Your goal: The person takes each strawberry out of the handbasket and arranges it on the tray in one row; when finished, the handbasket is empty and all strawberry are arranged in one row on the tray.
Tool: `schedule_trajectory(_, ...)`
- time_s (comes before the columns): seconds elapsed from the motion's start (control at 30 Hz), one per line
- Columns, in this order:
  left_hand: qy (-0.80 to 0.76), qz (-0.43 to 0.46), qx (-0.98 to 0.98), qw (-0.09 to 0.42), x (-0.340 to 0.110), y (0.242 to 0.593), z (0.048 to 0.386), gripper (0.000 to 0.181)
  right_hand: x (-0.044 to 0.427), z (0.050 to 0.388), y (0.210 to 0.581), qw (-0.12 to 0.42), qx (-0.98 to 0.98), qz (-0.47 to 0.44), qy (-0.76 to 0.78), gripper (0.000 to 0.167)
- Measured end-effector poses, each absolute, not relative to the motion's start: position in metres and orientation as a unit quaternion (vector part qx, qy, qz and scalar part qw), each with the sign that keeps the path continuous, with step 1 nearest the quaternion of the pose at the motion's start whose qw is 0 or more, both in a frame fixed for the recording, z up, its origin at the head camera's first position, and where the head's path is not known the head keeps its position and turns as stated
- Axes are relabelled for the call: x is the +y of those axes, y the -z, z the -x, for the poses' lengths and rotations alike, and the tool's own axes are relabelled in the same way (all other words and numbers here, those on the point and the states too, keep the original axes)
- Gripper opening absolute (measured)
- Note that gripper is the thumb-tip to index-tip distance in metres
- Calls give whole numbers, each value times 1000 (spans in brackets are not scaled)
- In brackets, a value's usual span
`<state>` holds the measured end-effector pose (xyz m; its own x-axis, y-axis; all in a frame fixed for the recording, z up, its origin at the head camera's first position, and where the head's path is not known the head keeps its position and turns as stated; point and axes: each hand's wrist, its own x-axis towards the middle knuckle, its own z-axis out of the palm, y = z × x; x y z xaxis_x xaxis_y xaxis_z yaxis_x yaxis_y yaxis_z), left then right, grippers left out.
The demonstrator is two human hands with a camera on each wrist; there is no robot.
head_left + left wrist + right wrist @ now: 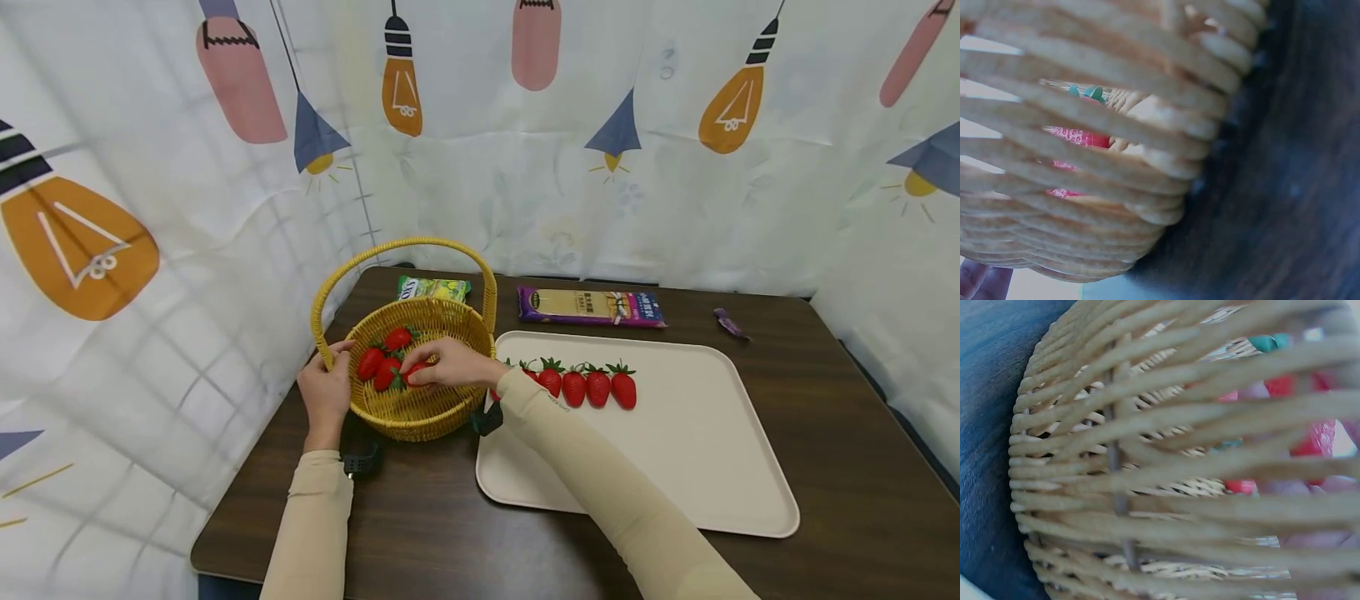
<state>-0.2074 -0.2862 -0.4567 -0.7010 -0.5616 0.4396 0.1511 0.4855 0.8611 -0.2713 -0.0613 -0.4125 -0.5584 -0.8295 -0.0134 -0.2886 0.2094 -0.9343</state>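
A yellow wicker basket (pixel 416 427) with a tall arched handle stands on the left of the table, several red strawberries (pixel 370 363) lying inside. At its left rim, by the foot of the handle, my left hand (pixel 327 396) grips the basket. My right hand (pixel 453 364) reaches over the right rim and pinches a strawberry (pixel 416 374) among the others. On the beige tray (pixel 675 450), a row of strawberries (pixel 598 388) lies with green leaves pointing away; my right forearm covers the row's left end. Woven basket wall (pixel 1116 200) fills much of both wrist views.
Behind the basket lies a green snack packet (pixel 435 288). A long purple-and-gold package (pixel 591 307) sits beyond the tray, and a small purple wrapped item (pixel 731 324) is at the back right. A patterned curtain (pixel 480 183) hangs behind the dark table (pixel 427 533).
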Motion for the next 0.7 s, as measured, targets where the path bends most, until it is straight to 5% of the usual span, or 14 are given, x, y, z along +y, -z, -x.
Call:
schedule_trajectory(0.23,493,-137,-782,356,-286,456,208,26,-39,266,402,197,788,384,440,28)
schedule_trajectory(0.7,508,-139,-771,358,-285,455,206,26,26,246,403,176,755,269,572,35)
